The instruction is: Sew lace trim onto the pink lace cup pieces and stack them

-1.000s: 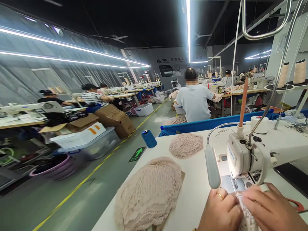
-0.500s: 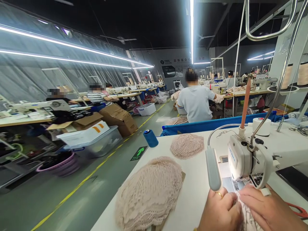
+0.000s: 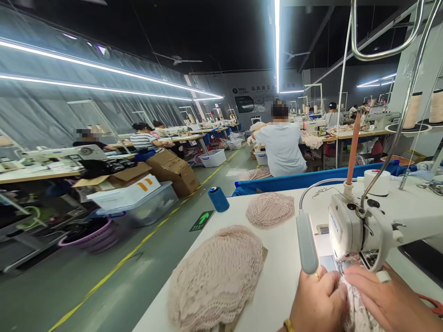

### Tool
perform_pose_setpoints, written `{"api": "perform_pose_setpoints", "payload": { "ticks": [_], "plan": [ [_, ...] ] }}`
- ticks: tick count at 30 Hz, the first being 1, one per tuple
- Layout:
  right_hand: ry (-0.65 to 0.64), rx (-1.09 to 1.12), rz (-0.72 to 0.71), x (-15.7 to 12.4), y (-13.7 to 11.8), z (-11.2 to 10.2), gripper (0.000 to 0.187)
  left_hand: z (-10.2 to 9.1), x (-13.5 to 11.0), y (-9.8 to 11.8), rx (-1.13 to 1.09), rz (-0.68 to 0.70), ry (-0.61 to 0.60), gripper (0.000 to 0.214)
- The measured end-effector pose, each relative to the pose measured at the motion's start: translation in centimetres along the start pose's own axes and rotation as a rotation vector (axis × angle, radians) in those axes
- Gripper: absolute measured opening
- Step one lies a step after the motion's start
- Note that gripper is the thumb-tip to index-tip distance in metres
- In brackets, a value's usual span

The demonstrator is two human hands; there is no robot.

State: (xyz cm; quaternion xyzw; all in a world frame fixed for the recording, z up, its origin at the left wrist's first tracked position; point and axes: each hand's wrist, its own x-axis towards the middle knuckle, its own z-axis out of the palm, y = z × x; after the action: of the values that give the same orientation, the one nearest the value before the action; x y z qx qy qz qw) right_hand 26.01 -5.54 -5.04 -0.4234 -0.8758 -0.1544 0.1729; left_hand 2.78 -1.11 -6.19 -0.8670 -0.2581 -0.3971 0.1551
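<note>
At the sewing machine (image 3: pixel 346 226), my left hand (image 3: pixel 320 295) is closed on a pale pink lace piece (image 3: pixel 356 306), thumb and fingers pinched together just left of the presser foot (image 3: pixel 339 265). My right hand (image 3: pixel 384 293) grips the same lace from the other side, its fingertips close to the foot. The lace hangs bunched between both hands toward me. Left of them on the white table lie a large stack of beige lace pieces (image 3: pixel 218 276) and a smaller lace stack (image 3: pixel 270 210) behind it. The needle point is hard to make out.
A grey lamp (image 3: pixel 307 244) hangs close above my left hand. A blue thread cone (image 3: pixel 218 199) stands at the table's left edge. Red-handled scissors (image 3: pixel 431 302) lie at the right. A co-worker (image 3: pixel 280 143) sits ahead beyond a blue cloth trough (image 3: pixel 270 185).
The view has shifted slightly. My left hand has moved a little, showing more of the wrist band, and more of the lace shows between my hands. Both hands keep hold of it.
</note>
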Motion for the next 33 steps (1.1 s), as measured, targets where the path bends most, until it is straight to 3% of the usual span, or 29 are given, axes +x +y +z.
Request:
{"api": "perform_pose_setpoints", "payload": {
  "ticks": [5, 12, 18, 23, 25, 27, 29, 33],
  "plan": [
    [0.025, 0.033, 0.053, 0.2, -0.1, 0.1, 0.043, 0.4, -0.4, 0.1, -0.006, 0.007, 0.021, 0.014],
    [0.002, 0.084, 0.092, 0.4, -0.5, -0.1, 0.049, 0.9, -1.5, -0.1, -0.058, -0.120, -0.088, 0.008],
    [0.033, 0.085, 0.154, 0.4, -0.4, 0.0, 0.050, 0.3, -0.2, -0.1, -0.061, -0.029, -0.046, 0.006],
    [0.009, 0.176, 0.127, -0.3, -0.7, -0.9, 0.022, 0.0, 0.0, -0.4, -0.186, -0.068, -0.094, 0.006],
    [-0.019, 0.244, 0.049, -0.9, -1.0, -1.0, 0.026, -0.2, 0.0, -0.6, -0.259, -0.093, -0.133, 0.015],
    [-0.032, 0.283, 0.005, -1.2, -1.3, -0.9, 0.018, -0.6, 0.1, -0.8, -0.323, -0.119, -0.186, 0.025],
    [0.015, 0.341, 0.087, -1.2, -1.6, -0.8, 0.011, -0.9, 0.3, -1.0, -0.382, -0.162, -0.234, 0.032],
    [0.137, 0.621, 0.538, -0.4, -2.0, -1.4, 0.033, -1.2, 1.0, -1.1, -0.490, -0.308, -0.321, 0.029]
  ]
}}
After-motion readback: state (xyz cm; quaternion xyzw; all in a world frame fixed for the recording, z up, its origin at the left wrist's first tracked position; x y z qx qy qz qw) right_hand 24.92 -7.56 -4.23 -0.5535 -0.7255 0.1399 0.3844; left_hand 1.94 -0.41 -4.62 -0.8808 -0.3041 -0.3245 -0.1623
